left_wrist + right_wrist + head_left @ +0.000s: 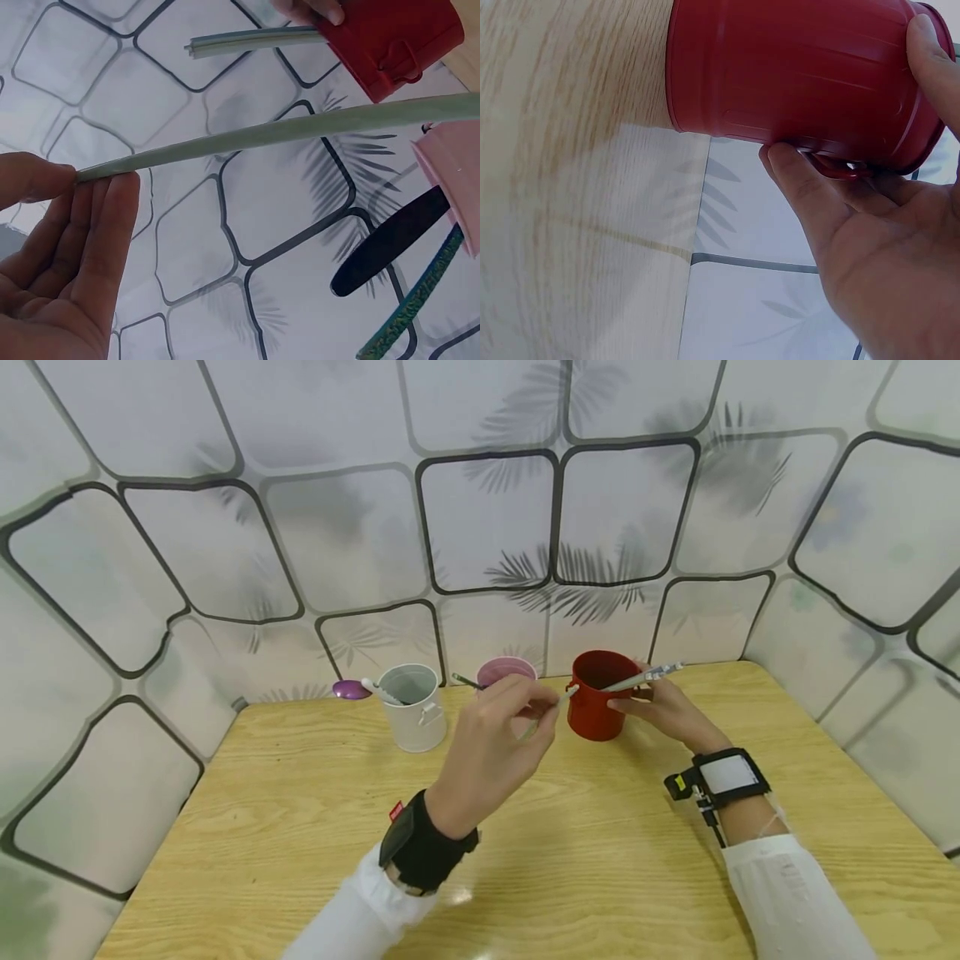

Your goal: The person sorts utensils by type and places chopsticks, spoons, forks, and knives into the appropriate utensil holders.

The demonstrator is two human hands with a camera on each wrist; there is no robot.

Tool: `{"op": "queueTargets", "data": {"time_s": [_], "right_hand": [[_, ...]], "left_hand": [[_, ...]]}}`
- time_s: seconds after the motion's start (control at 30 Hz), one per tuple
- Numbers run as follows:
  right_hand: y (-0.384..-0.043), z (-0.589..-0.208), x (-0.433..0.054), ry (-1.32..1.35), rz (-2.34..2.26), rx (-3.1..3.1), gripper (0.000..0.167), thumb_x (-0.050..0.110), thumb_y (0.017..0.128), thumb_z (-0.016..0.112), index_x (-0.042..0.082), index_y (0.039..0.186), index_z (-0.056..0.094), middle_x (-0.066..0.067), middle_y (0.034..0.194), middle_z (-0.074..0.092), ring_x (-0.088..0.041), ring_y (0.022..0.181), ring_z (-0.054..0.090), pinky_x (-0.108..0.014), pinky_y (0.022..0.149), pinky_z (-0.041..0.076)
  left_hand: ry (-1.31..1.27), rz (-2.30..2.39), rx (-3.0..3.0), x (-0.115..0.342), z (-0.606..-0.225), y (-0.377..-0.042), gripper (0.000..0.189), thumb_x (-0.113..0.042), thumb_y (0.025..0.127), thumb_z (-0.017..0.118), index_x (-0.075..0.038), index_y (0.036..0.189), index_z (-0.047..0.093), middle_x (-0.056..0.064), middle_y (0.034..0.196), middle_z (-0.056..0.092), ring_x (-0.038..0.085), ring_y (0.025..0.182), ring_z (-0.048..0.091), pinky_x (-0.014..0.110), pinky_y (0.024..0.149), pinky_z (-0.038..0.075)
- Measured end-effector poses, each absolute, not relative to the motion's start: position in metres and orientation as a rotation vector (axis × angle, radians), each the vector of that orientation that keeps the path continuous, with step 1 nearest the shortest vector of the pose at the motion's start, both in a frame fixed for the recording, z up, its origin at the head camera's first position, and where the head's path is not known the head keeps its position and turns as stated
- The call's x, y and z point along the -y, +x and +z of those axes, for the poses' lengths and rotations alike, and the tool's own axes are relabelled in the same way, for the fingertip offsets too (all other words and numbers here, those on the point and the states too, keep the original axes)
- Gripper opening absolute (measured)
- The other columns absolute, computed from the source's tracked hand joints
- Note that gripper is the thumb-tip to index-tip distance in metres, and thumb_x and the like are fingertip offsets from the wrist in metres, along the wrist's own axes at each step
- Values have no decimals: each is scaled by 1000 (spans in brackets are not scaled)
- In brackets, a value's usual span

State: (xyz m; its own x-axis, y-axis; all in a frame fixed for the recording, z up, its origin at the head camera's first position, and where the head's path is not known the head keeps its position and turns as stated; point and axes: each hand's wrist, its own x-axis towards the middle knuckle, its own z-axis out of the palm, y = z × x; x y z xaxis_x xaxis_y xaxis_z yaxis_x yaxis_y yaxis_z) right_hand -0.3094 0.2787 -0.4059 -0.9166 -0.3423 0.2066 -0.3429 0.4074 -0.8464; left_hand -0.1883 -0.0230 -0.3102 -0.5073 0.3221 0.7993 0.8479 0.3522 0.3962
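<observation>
My left hand [498, 739] pinches one end of a slender pale green stick [247, 137] between thumb and fingertips. The stick runs out past the pink bucket [454, 169] in the left wrist view, and its far end leaves that frame. At the red bucket [596, 717], my right hand [667, 710] grips the side. In the right wrist view its thumb [928, 56] lies near the rim and the other fingers reach round by the wire handle [840, 169]. Pale bluish sticks [647, 677] lean out over the red bucket's rim, toward the right hand.
A white bucket [416, 728] stands at the left, with a purple oval-ended item [350, 690] and a white stick [384, 692] jutting out. From the pink bucket stick a black flat handle [390, 244] and a glittery green one [416, 300]. Patterned wall [487, 527] rises behind the wooden table [300, 827].
</observation>
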Motion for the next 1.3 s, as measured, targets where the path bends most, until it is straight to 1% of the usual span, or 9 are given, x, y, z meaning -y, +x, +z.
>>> {"op": "queueTargets", "data": {"time_s": [0.2,0.43,0.53,0.67,0.83,0.97,1.17,1.3], "right_hand": [[-309,-405,-278,615,1582,2656,63,14,99,71,5,153,41,-18,151,48,-38,139,44,-59,110,41],[-310,-404,-277,635,1575,2646,60,11,98,72,1,151,44,-20,149,49,-38,140,43,-61,113,36],[-310,-405,-277,623,1573,2662,61,13,99,72,2,151,44,-19,150,49,-37,138,45,-60,112,39],[-310,-406,-278,609,1586,2677,61,15,99,71,4,152,43,-18,150,49,-37,137,46,-58,110,41],[-311,-406,-278,619,1624,2662,61,14,99,71,5,152,42,-18,149,49,-36,137,44,-60,112,38],[-311,-405,-278,628,1623,2661,61,13,99,71,4,152,42,-18,149,49,-35,137,44,-61,113,36],[-312,-406,-279,665,1618,2645,59,11,99,71,4,151,43,-18,148,50,-34,137,44,-61,113,36],[-313,-407,-280,704,1601,2627,60,9,99,70,4,152,43,-17,149,50,-35,137,44,-64,113,35]], "left_hand": [[-1015,-1144,1853,11,-297,-200,9,6,89,72,1,97,72,10,93,73,18,84,71,18,82,56],[-1048,-1280,1679,-2,-289,-212,10,7,90,72,6,99,71,16,96,72,23,87,72,23,83,59],[-1062,-1313,1622,-7,-287,-217,11,8,90,71,7,101,71,18,98,72,24,88,72,25,83,59],[-1053,-1308,1576,-13,-284,-222,10,8,90,70,7,100,70,19,98,72,25,89,72,25,84,59],[-1034,-1313,1530,-18,-280,-229,9,8,90,68,7,99,70,19,96,71,25,89,72,27,85,60],[-1043,-1349,1500,-21,-281,-235,10,9,89,68,8,98,70,19,96,71,24,92,71,29,85,60],[-1110,-1406,1497,-28,-289,-245,10,11,90,66,9,100,68,21,98,68,28,96,69,32,88,60],[-1148,-1393,1527,-33,-297,-250,11,11,91,66,9,102,66,22,100,68,28,97,69,30,90,59]]}}
